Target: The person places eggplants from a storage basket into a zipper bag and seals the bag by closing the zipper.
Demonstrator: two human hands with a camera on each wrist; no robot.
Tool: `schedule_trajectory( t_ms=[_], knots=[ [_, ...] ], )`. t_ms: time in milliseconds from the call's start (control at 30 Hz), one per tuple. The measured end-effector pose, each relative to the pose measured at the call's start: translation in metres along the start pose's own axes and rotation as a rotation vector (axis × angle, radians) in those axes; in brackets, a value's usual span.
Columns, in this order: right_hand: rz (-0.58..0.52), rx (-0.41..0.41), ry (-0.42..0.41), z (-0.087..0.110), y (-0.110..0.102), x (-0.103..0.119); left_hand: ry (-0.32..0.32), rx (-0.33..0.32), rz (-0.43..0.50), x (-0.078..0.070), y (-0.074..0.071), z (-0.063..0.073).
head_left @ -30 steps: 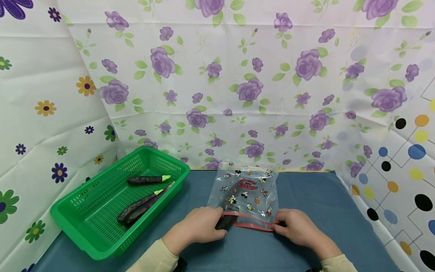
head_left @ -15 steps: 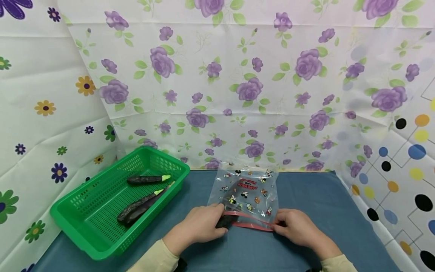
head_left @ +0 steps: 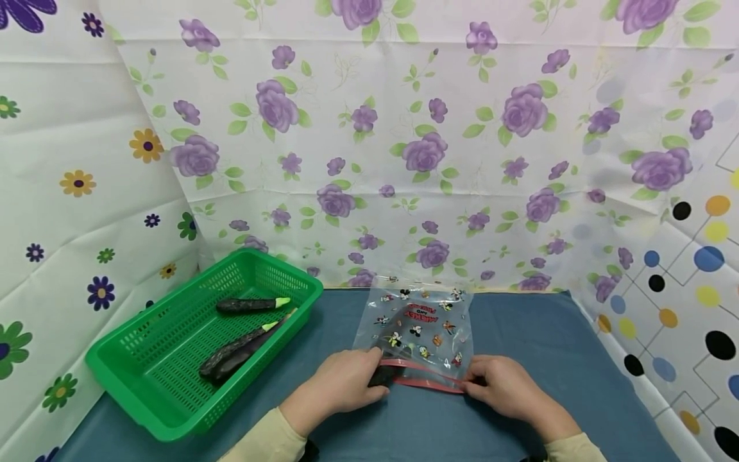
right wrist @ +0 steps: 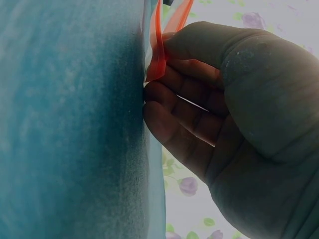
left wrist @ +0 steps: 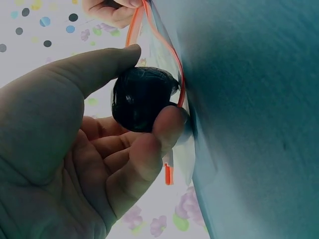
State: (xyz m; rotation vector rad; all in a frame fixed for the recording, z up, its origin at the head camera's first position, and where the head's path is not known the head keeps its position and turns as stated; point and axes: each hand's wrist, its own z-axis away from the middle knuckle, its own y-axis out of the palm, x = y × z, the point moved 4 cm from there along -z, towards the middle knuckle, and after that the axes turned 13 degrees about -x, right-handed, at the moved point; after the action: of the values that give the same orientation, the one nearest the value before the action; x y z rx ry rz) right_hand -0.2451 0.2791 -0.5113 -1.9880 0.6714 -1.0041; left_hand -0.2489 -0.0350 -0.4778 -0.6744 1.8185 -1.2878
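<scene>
A clear zip bag [head_left: 430,346] with cartoon prints and a red zip edge lies on the blue cloth, its mouth toward me and parted. My left hand [head_left: 343,384] grips the near end of a dark eggplant [head_left: 383,375] at the left of the mouth; the rest shows dimly through the plastic. In the left wrist view, thumb and fingers curl round the eggplant's blunt end [left wrist: 142,99], close by the red edge. My right hand [head_left: 503,388] pinches the right corner of the mouth; the right wrist view shows thumb and forefinger on the red zip strip [right wrist: 157,55].
To the left stands a green perforated basket [head_left: 167,401] holding several dark eggplants [head_left: 245,305] with pale green stem ends. Blue cloth [head_left: 525,327] covers the table. Flower-printed sheets [head_left: 369,160] close off the back and left; a dotted sheet [head_left: 687,308] hangs at the right.
My left hand has edged slightly toward the bag with the eggplant, and a little less of its near end shows. The right hand and the bag look unmoved.
</scene>
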Motion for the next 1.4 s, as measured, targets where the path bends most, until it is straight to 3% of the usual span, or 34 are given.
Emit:
schedule_trajectory(
  t_ms=[400, 800, 1200, 1400],
  knots=[
    [0.002, 0.007, 0.008, 0.0, -0.0023, 0.0002, -0.057, -0.037, 0.0, -0.0029, 0.0007, -0.002],
    [-0.001, 0.007, 0.016, 0.0006, 0.0012, -0.0025, -0.176, -0.043, 0.018, -0.0018, 0.0053, -0.0035],
    [-0.008, -0.005, 0.007, 0.0008, 0.0023, -0.0033, -0.242, -0.077, 0.057, -0.0031, 0.0033, -0.0017],
    [-0.001, 0.009, 0.017, 0.0, 0.0025, -0.0039, -0.264, -0.098, 0.032, -0.0033, 0.0023, -0.0013]
  ],
)
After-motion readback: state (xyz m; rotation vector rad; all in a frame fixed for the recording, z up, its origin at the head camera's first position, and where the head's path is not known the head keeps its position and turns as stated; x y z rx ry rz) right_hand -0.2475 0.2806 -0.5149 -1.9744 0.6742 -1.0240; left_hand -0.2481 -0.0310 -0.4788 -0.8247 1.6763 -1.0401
